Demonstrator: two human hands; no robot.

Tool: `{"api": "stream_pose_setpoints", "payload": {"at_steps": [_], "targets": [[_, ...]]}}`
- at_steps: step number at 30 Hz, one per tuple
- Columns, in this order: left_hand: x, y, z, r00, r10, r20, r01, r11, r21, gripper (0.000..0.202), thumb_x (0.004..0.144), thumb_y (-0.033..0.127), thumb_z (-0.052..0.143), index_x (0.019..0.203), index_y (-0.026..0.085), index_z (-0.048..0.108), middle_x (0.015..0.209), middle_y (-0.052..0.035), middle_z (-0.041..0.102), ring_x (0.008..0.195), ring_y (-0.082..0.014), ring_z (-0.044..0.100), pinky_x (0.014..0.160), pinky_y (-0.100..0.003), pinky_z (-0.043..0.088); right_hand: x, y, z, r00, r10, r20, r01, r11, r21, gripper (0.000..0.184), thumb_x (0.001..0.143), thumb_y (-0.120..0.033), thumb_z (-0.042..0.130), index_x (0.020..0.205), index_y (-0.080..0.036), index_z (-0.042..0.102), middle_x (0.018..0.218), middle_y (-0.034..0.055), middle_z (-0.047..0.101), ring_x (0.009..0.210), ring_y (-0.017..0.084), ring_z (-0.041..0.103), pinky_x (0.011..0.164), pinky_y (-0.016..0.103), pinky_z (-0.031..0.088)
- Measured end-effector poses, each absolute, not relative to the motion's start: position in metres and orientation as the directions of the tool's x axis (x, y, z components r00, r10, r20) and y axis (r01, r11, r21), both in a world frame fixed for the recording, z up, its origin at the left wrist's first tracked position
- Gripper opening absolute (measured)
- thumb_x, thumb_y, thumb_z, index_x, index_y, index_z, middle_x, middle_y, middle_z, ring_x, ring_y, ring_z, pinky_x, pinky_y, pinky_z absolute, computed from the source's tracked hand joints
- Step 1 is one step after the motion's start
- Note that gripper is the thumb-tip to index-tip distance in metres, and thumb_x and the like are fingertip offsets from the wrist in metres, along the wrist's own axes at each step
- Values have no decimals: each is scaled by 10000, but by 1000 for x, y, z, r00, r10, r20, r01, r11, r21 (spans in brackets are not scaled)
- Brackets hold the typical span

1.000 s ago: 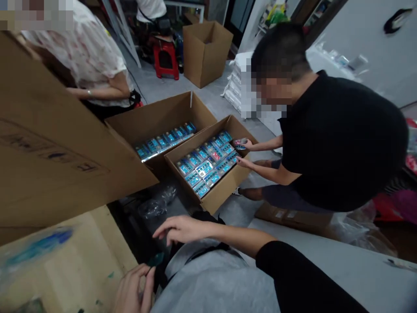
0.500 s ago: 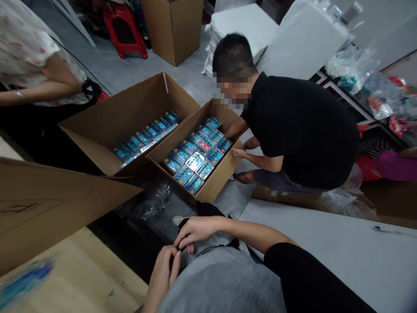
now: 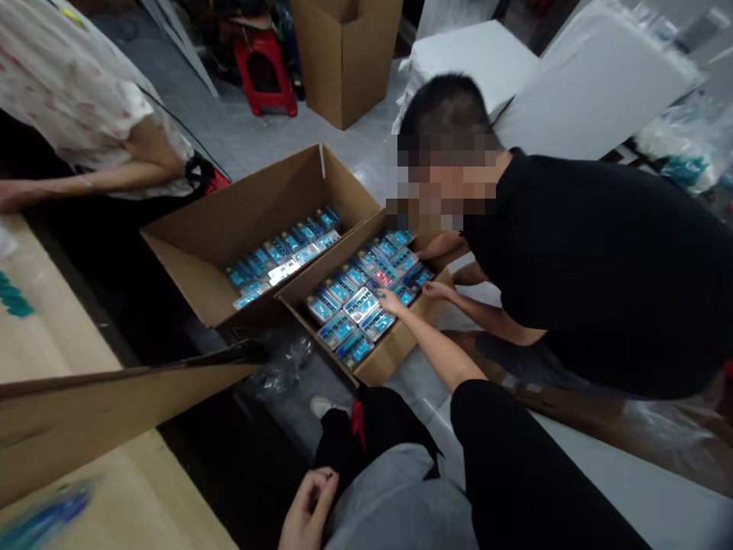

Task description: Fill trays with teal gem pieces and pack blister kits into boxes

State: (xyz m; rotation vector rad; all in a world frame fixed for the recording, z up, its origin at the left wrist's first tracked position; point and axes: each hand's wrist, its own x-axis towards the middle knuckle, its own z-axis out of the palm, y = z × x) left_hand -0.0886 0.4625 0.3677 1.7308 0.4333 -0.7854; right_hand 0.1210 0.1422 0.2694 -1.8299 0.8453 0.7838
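My right hand [image 3: 392, 302] reaches down into the nearer cardboard box [image 3: 395, 359], its fingers stretched out at the tops of the packs. Under and around it are rows of clear plastic packs with blue labels [image 3: 337, 328], one of them with a red label [image 3: 385, 276]. Whether the fingertips press on a pack is too small to tell. Low in the view, my left hand [image 3: 312, 500] is held by my grey apron [image 3: 395, 496], fingers curled and thumb against the forefinger. A tiny dark bit shows at its fingertips; I cannot make out what it is.
A co-worker in a black shirt [image 3: 595, 267] bends over the box's right side, both hands at it. A second open carton [image 3: 188, 267] holds more packs. Another person [image 3: 103, 107] sits left. A cardboard flap [image 3: 114, 405] juts over the wooden table [image 3: 143, 489]. Plastic wrap [image 3: 286, 363] lies on the floor.
My right hand has left my left hand and stretched forward into the nearer box. My left hand stays low by the apron. The view has shifted, and the co-worker's head appears closer.
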Motion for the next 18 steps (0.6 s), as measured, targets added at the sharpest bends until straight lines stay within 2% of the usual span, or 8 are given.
{"api": "stream_pose_setpoints", "payload": {"at_steps": [3, 5, 7, 9, 10, 12, 15, 18], "targets": [[-69, 462, 370, 723, -125, -680, 617, -326, 716, 575, 623, 778, 625, 608, 204, 585, 794, -80, 690, 836, -231, 662, 786, -300, 526, 86, 163, 287, 523, -108, -846, -831, -286, -477, 277, 962, -329, 511, 1146, -136, 589, 1112, 58, 622, 955, 175, 636, 823, 346, 550], [-58, 458, 369, 817, -93, -569, 506, -359, 784, 585, 650, 783, 591, 594, 200, 577, 816, -98, 690, 851, -244, 668, 792, -330, 533, 54, 186, 308, 491, 57, -869, -829, -275, -486, 253, 989, -305, 457, 1038, -118, 619, 948, 30, 642, 803, 110, 642, 721, 264, 544], [-50, 451, 368, 894, -73, -442, 381, -398, 834, 570, 689, 761, 567, 594, 200, 590, 874, -113, 685, 881, -255, 663, 818, -367, 530, 22, 213, 329, 442, 257, -859, -827, -254, -502, 171, 923, -268, 588, 955, -108, 639, 730, -18, 622, 568, 67, 567, 555, 210, 499], [-44, 443, 367, 929, -73, -363, 303, -414, 858, 522, 727, 713, 562, 622, 206, 631, 951, -116, 672, 944, -265, 645, 877, -406, 509, -2, 241, 346, 423, 411, -807, -821, -203, -534, 176, 922, -241, 580, 1010, -107, 654, 684, -22, 622, 540, 59, 569, 549, 193, 474], [-42, 440, 367, 936, -79, -344, 284, -413, 865, 488, 743, 682, 565, 644, 213, 654, 986, -114, 663, 981, -269, 631, 913, -425, 491, -9, 253, 353, 426, 451, -784, -818, -178, -547, 203, 932, -254, 560, 1045, -110, 647, 685, -24, 618, 545, 57, 574, 549, 186, 465], [-41, 438, 368, 943, -96, -319, 254, -413, 875, 424, 774, 623, 560, 689, 226, 683, 1034, -107, 648, 1031, -273, 607, 966, -454, 456, -16, 271, 361, 454, 476, -754, -807, -140, -574, 242, 958, -290, 506, 1079, -117, 624, 697, -32, 603, 549, 41, 565, 550, 164, 442], [-44, 442, 370, 952, -109, -285, 214, -429, 878, 359, 802, 558, 545, 758, 235, 695, 1057, -102, 630, 1047, -272, 594, 985, -476, 443, -15, 284, 367, 484, 478, -733, -779, -145, -609, 302, 984, -339, 428, 990, -110, 625, 681, -40, 575, 513, 24, 522, 527, 152, 408], [-50, 449, 369, 959, -114, -260, 183, -451, 874, 320, 810, 512, 542, 775, 227, 684, 1070, -112, 623, 1050, -282, 594, 963, -490, 459, -7, 275, 370, 480, 498, -722, -734, -223, -642, 271, 953, -331, 495, 973, -111, 653, 637, -40, 575, 502, 43, 526, 534, 179, 432]]}}
